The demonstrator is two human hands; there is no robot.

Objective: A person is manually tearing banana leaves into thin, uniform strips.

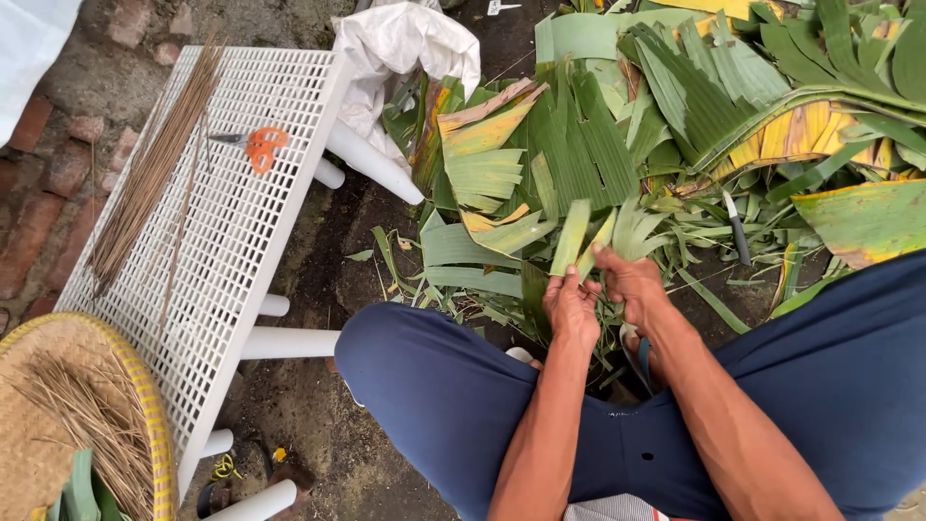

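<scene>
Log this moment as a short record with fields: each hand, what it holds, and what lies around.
left hand: left hand grips the lower end of the leaf strips
right hand: right hand pinches the same strips, fingers near their base
strips: green, pointing up and away from the person
ground ahead: heap of banana leaves, green and yellowed; a knife lies on them
left side: white grid table with orange-handled scissors and a bundle of thin sticks
lower left: woven basket with dry fibres
</scene>
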